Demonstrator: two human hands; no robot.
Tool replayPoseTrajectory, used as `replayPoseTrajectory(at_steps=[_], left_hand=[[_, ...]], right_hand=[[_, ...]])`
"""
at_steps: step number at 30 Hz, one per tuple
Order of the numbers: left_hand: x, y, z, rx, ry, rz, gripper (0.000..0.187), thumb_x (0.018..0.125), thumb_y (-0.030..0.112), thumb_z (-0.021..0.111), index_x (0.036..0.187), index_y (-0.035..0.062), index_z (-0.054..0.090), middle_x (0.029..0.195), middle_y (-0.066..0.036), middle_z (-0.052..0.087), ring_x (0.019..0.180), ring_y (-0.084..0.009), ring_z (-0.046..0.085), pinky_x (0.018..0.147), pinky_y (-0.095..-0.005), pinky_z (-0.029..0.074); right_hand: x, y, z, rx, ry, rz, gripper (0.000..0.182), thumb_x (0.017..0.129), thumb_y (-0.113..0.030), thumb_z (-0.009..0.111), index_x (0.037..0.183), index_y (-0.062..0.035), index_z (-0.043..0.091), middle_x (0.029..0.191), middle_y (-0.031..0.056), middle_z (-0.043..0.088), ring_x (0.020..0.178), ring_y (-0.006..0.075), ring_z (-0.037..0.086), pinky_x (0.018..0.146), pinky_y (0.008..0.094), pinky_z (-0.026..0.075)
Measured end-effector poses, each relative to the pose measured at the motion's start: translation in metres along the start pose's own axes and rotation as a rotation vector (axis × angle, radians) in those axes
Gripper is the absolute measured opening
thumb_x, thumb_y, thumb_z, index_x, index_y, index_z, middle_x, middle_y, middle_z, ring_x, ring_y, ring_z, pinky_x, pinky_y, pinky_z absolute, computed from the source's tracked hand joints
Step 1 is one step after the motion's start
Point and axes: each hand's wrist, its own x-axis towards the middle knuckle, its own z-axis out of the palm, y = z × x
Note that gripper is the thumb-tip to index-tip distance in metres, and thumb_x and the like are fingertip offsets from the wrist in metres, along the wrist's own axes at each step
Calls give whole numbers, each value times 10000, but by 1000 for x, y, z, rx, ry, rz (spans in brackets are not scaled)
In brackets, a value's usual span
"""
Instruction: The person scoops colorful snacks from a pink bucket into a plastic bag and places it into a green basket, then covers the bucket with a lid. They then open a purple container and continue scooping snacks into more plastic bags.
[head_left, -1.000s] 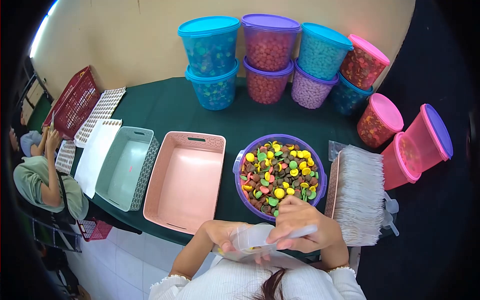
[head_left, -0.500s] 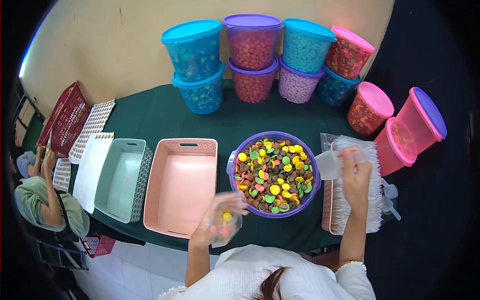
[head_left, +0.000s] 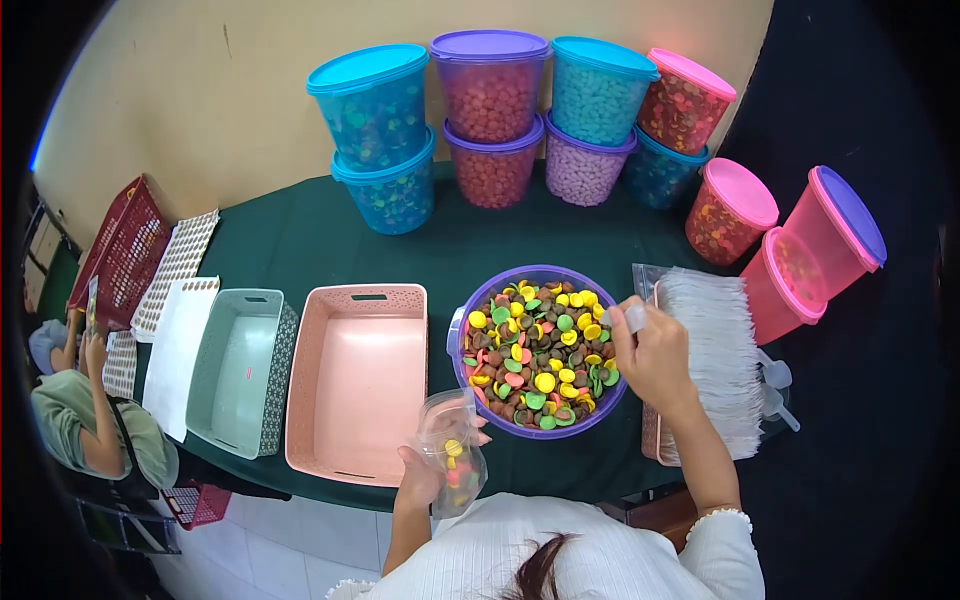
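Note:
A clear plastic pouch (head_left: 455, 455) with a few yellow, red and brown candies hangs upright in my left hand (head_left: 422, 474), beside the purple tub (head_left: 455, 345). Candies in yellow, green, red and brown (head_left: 550, 350) fill that tub. My right hand (head_left: 655, 350) is closed on a translucent white scoop (head_left: 625, 319) at the tub's right rim; most of the scoop is hidden. Just right of this hand, a stack of empty clear pouches (head_left: 710, 370) lies on a pink basket.
A pink basket (head_left: 357, 385) and a green basket (head_left: 238, 370) stand left. Lidded candy tubs (head_left: 380, 115) line the back; pink tubs (head_left: 785, 290) stand right, above spare scoops (head_left: 775, 374). Sticker sheets (head_left: 180, 340), a red crate (head_left: 128, 255) and another person (head_left: 95, 420) are far left.
My right hand has moved left with the scoop, from over the pouch stack to the tub's rim. The pouch in my left hand is now more upright. The camera view has shifted slightly.

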Motion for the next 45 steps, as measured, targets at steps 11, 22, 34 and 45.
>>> replayPoseTrajectory(at_steps=[11,22,34,45], left_hand=[[15,0,4,46,-25,18,1075,574,839,132,1171,-22,374,1020,-154,517,852,-230,571,744,-329,464],[8,6,-1,58,-27,-62,1073,553,851,148,1156,-6,380,995,-157,528,840,-238,574,728,-334,470],[6,5,1,76,-102,23,998,626,806,145,1162,-7,362,973,-176,516,849,-251,563,731,-351,469],[-6,5,0,9,-104,-34,1035,584,821,196,1194,2,361,1042,-170,498,918,-244,533,806,-366,418]], right_hand=[[-39,30,21,642,260,514,223,880,-168,416,739,-27,515,529,-15,441,452,43,402,412,203,300],[-44,33,31,935,245,721,267,895,-233,409,751,-34,514,568,-1,456,476,46,413,448,182,325],[-59,49,31,940,314,876,228,801,-189,572,958,-34,512,817,-2,491,734,65,420,659,211,337],[-1,-12,20,271,-392,-185,307,697,-201,609,988,-110,580,1108,99,498,1051,275,428,902,410,276]])
